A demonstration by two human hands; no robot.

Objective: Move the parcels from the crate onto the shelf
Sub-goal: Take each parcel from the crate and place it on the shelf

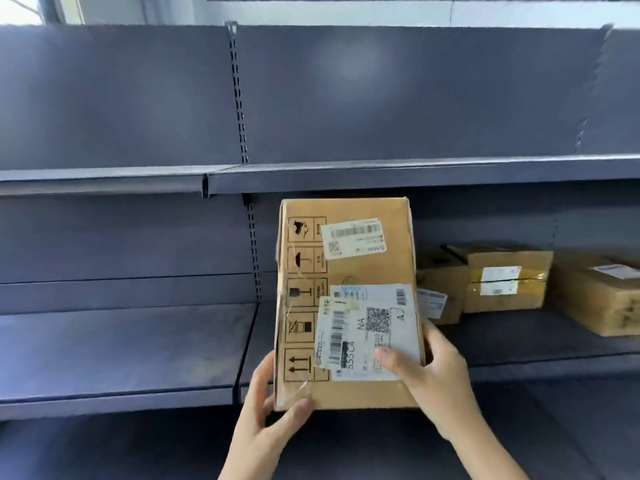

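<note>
A tall brown cardboard parcel (360,271) with white shipping labels and printed handling symbols stands on end in front of the middle shelf (138,351). My left hand (266,410) grips its lower left corner, thumb on the front face. My right hand (433,379) grips its lower right edge, thumb lying across the big label. The parcel's base is level with the shelf's front lip; I cannot tell whether it rests on the shelf. The crate is out of view.
Three brown parcels sit on the same shelf to the right: a small one (438,296), a taped one (505,282) and a larger one (599,296) at the frame edge. An upper shelf (381,174) hangs just above the held parcel. A slotted upright (254,258) divides the bays.
</note>
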